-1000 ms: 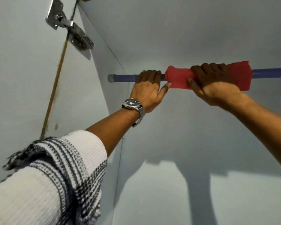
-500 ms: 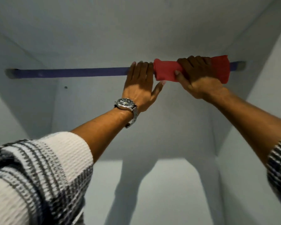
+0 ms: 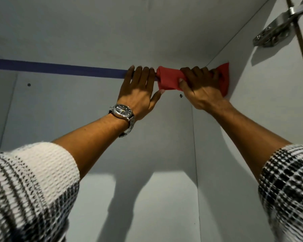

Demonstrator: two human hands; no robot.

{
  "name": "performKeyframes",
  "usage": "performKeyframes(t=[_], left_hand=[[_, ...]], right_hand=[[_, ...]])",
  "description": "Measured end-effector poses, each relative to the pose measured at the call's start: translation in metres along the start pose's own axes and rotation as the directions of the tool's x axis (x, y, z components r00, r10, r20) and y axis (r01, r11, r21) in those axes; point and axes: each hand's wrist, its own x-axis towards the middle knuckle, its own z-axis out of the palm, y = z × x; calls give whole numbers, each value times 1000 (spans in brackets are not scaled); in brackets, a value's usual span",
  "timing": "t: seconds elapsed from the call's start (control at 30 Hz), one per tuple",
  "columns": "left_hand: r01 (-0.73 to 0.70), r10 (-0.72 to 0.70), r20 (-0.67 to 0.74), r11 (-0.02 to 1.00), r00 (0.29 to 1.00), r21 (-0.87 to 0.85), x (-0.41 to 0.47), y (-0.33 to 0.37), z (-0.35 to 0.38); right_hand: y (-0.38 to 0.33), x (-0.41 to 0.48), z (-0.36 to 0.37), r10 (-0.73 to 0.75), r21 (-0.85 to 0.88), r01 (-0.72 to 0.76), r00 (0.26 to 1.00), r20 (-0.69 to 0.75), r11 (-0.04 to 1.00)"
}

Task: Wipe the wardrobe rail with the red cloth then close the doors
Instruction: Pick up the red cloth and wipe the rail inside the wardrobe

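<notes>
A blue rail runs across the top of the white wardrobe interior, from the left edge to the right side wall. The red cloth is wrapped around the rail's right end, its far edge touching the right wall. My right hand grips the cloth around the rail. My left hand, with a metal watch on the wrist, hooks its fingers over the bare rail just left of the cloth, thumb spread toward it. The rail's right end is hidden by the cloth and hand.
A metal door hinge is fixed at the upper right, on the right side wall. The white back panel shows small screw holes. The wardrobe ceiling sits close above the rail. Both sleeves are black-and-white knit.
Both hands and the cloth have slid right along the rail, from near its left end to its right end against the side wall. The view has turned right; the right hinge is now visible.
</notes>
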Motion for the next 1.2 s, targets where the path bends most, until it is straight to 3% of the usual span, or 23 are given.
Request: performKeyframes(t=[0.2, 0.37, 0.5, 0.83, 1.0, 1.2], left_hand=[[37, -38, -22, 999, 999, -21, -19, -54, -5], [54, -55, 23, 998, 998, 29, -45, -120, -13], [163, -166, 25, 982, 986, 95, -72, -185, -21], [230, -255, 110, 952, 961, 205, -130, -319, -35], [338, -359, 91, 923, 929, 185, -148, -358, -37], [416, -418, 12, 906, 908, 77, -149, -358, -27]], right_hand=[[-45, 6, -2, -86, -72, 85, 996, -12, 994], [-127, 24, -4, -168, -25, 168, 986, -14, 985], [-200, 42, -5, -227, 10, 228, 973, -31, 974], [-357, 79, -4, -266, 82, 270, 962, -55, 959], [-418, 94, -4, -278, 79, 282, 959, -51, 956], [-453, 101, -4, -280, 82, 286, 957, -69, 955]])
